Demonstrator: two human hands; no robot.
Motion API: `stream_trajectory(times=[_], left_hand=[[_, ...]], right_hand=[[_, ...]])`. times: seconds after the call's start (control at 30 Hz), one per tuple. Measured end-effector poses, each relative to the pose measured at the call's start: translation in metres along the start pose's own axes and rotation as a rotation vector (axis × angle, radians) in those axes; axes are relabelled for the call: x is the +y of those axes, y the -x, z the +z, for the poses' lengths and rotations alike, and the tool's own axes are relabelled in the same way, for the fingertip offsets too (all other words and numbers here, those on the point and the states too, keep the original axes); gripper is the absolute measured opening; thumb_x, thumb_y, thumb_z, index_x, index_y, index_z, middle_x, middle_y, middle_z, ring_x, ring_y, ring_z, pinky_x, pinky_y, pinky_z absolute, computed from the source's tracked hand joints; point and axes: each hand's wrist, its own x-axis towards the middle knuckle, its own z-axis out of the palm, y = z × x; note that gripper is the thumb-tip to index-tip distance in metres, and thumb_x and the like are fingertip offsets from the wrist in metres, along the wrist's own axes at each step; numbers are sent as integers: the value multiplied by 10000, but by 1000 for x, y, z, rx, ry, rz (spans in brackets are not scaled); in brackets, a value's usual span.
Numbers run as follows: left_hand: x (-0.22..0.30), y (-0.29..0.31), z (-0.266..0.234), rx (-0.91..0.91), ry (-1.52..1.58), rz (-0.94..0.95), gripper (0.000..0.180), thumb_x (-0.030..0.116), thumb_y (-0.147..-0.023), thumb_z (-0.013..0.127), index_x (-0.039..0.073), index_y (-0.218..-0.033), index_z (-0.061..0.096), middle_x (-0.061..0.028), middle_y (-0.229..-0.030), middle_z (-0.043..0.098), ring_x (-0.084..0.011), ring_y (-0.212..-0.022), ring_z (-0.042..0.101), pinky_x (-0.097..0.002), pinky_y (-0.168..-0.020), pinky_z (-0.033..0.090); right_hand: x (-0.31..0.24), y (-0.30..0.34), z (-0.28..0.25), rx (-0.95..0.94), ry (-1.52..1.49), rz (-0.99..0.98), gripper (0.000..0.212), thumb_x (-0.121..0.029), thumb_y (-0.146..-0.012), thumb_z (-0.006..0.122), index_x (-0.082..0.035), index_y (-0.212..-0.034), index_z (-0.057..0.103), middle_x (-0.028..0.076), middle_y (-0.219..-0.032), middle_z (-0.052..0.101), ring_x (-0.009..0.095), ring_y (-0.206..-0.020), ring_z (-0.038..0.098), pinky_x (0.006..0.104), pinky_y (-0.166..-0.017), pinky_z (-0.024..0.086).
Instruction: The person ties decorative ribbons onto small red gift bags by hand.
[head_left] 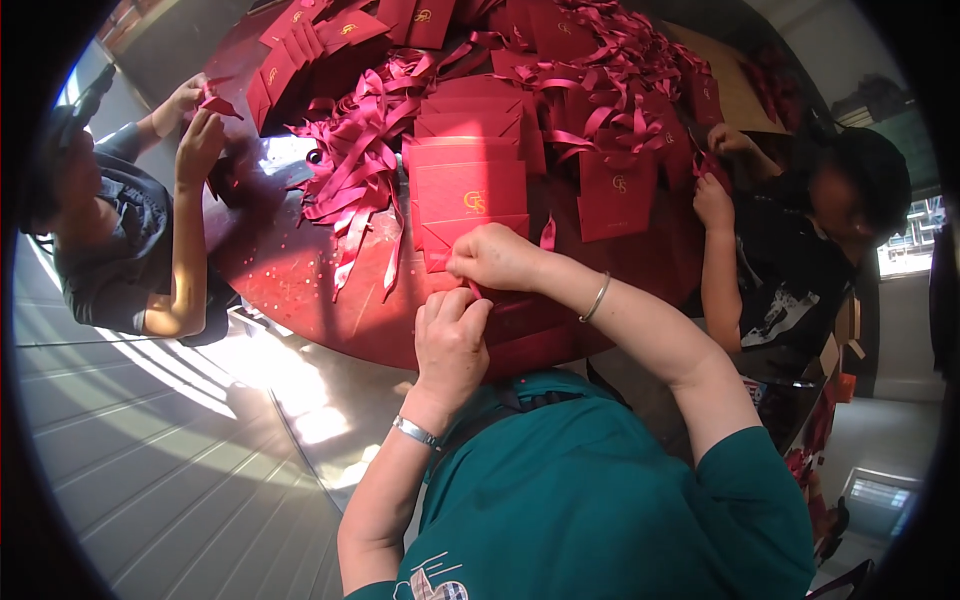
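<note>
Close together at the near edge of the round table, both my hands are closed in a pinch on a short piece of red ribbon (475, 289). My left hand (450, 338) is nearer to me, wearing a watch at the wrist. Just above it is my right hand (497, 257), with a bangle on that arm. The ribbon is mostly hidden by my fingers. Directly beyond my right hand lies a row of overlapping red paper gift bags (468, 190) with gold print. To its left sits a heap of loose shiny red ribbons (360, 150).
More red bags (617, 190) and ribbons (640, 45) cover the far side of the red table (290, 270). A person at the left (130, 220) and another at the right (790, 240) each handle red ribbon or bag pieces. A cardboard sheet (725, 85) lies far right.
</note>
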Motion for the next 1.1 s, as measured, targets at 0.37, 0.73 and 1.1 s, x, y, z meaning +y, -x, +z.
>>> stream_trajectory(times=[0.37,0.73,1.1], left_hand=[[-16,-8,19,-75,461,-247,152,-68,-804,596,4,-934,629,-135,-918,595,-293,-875,609,-346,-784,491],[-39,-2,27,-64,442,-362,182,-54,-798,605,-6,-974,613,-136,-953,613,-271,-924,617,-349,-823,493],[-37,4,24,-7,452,-404,162,-67,-788,603,2,-933,621,-116,-938,624,-239,-897,623,-319,-808,496]], right_hand=[[12,-6,-5,330,115,246,253,-214,-872,616,17,-781,664,211,-770,630,317,-723,634,396,-658,474],[36,94,7,382,605,-257,155,-123,-767,675,-97,-920,674,51,-843,612,267,-841,585,387,-742,488],[58,113,31,639,-295,414,282,-152,-867,658,30,-1075,603,74,-857,667,141,-743,634,280,-717,516]])
